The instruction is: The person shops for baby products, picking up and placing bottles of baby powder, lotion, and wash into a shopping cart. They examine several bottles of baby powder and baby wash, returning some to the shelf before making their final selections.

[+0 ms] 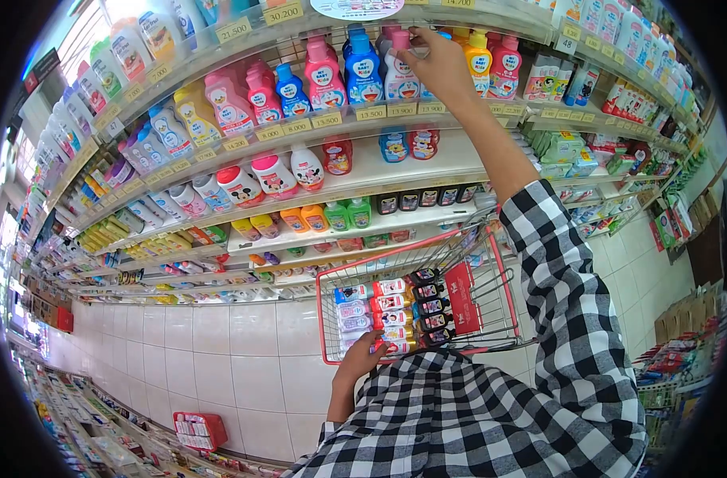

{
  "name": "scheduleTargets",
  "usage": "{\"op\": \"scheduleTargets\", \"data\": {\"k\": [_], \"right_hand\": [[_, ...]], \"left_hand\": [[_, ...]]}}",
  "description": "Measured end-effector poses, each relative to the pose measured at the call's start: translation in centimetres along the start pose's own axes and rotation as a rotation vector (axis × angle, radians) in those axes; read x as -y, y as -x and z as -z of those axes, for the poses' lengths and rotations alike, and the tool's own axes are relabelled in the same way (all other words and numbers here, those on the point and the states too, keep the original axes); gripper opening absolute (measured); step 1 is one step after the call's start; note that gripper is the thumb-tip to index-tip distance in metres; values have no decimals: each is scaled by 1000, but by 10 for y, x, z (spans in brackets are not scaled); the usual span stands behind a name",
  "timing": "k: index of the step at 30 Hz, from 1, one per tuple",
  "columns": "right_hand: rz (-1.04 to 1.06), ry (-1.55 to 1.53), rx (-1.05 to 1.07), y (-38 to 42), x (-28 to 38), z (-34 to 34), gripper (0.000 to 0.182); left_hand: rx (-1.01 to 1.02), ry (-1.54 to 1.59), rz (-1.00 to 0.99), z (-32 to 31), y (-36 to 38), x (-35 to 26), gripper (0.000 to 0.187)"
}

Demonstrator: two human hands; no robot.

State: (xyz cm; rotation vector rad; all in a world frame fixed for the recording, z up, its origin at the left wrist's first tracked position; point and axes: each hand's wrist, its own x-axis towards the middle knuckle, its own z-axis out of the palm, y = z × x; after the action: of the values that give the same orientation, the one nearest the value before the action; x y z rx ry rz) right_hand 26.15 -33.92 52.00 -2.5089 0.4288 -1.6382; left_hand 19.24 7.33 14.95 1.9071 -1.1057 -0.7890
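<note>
My right hand [433,60] reaches up to the upper shelf, its fingers closed at the top of a white and pink bottle [399,76]. Blue bottles [363,76] stand to the left of that bottle and yellow ones [477,64] to its right. Low down, my left hand [362,356] is beside the near edge of the shopping cart [322,319], its fingers curled near the bottles at that end. Inside the cart lie rows of bottles: white and red ones [391,303], purple ones [354,311] and black ones [433,307]. Whether the left fingers hold anything is unclear.
Curved shelves [299,195] full of bottles span the front, with price tags along their edges. A red basket [212,430] stands on the tiled floor [252,358] at the lower left. More racks [682,358] line the right side.
</note>
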Motion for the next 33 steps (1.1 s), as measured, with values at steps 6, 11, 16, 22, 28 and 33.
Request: {"op": "scheduleTargets", "data": {"k": [6,11,16,22,28,33], "right_hand": [[-36,-87,-177,14,-19,26,39],[-155,-126,-146,13,-28,20,43],[-345,-275,29,4,-20,22,49],[-327,-308,-6,-1,-31,14,44],[-372,-480,-33,0,-38,9,33],[-370,-512,-52,-2,-40,7,36]], "left_hand": [[-3,2,27,2,0,5,44],[100,9,51,2,-4,4,51],[95,17,41,-1,-7,9,52],[80,1,54,0,-5,6,52],[107,20,103,1,-2,1,53],[97,4,92,0,-2,6,52]]}}
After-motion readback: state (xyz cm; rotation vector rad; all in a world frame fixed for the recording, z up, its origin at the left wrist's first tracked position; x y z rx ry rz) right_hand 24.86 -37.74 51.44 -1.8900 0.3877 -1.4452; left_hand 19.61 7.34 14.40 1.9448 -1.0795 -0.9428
